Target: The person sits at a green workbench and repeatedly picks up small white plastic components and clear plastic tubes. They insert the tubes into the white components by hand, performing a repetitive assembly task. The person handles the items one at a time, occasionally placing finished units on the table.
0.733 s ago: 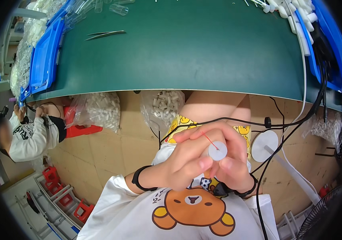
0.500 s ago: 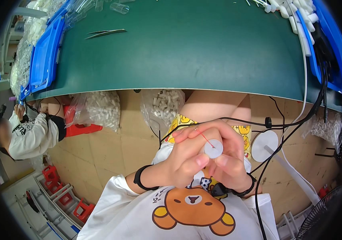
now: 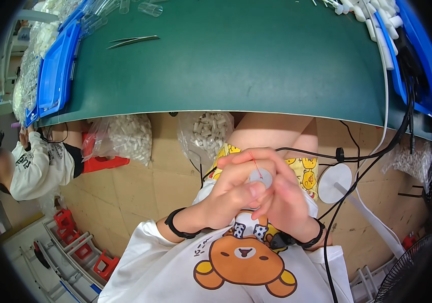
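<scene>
Sitting between both hands (image 3: 256,194), a white disc (image 3: 260,177) with red thread (image 3: 255,162).

Two clear bags (image 3: 125,137) (image 3: 209,132) of small white parts lie on the floor under the bench's near edge (both knotted shut, apparently).

Green bench up top, tiled floor underneath

The dark green worktop (image 3: 256,65) has a pair of tweezers (image 3: 132,41) lying loose near its far left, a few clear plastic tubes (image 3: 147,8) at the back edge, blue trays (image 3: 54,76) hanging off the left side and more blue trays (image 3: 423,65) on the right with white tubular parts (image 3: 377,25) beside them. Below it, the tan tiled floor (image 3: 140,187) carries two clear bags of small white parts (image 3: 125,136) and a red stool (image 3: 106,162).
</scene>
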### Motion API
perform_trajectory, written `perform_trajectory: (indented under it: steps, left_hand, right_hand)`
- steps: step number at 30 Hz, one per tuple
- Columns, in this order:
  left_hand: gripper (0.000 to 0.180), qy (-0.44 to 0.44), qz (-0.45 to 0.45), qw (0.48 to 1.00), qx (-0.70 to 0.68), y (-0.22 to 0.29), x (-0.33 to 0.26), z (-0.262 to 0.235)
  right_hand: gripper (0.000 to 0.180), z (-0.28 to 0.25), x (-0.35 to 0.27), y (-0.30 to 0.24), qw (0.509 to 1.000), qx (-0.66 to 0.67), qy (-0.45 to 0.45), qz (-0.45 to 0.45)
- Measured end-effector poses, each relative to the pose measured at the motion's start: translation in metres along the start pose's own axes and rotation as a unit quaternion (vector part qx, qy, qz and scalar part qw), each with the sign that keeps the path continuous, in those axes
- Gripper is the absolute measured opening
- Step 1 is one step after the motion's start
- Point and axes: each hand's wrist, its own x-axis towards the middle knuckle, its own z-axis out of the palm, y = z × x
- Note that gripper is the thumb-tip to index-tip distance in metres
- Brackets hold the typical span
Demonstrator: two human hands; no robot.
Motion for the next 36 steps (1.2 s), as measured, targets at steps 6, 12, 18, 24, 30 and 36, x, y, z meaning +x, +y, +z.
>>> perform_trajectory:
  steps: [6,12,18,24,30,36]
  left_hand:
    - [0.033,0.006,-0.032,0.999,-0.018,0.001,-0.003,0.001]
    - [0.027,0.074,-0.033,0.996,0.047,0.000,-0.005,-0.001]
    - [0.029,0.037,0.000,0.998,0.052,-0.015,-0.004,-0.025]
    - [0.027,0.162,-0.028,0.985,0.053,-0.003,0.001,0.000]
    - [0.027,0.073,-0.022,0.994,0.083,-0.001,0.002,-0.014]
    - [0.035,0.095,-0.026,0.990,-0.096,0.003,0.002,-0.003]
  right_hand:
    - [0.048,-0.002,0.000,-0.001,0.998,-0.039,-0.009,0.039]
    - [0.061,-0.003,0.014,0.018,0.998,-0.053,0.004,-0.035]
    - [0.055,-0.010,0.024,0.024,0.997,-0.046,-0.003,-0.064]
    - [0.048,-0.013,0.025,0.024,0.997,-0.033,0.002,-0.071]
    - [0.046,-0.001,0.022,0.004,0.998,-0.041,0.025,-0.043]
    - [0.064,-0.023,0.031,0.039,0.946,0.289,-0.147,-0.012]
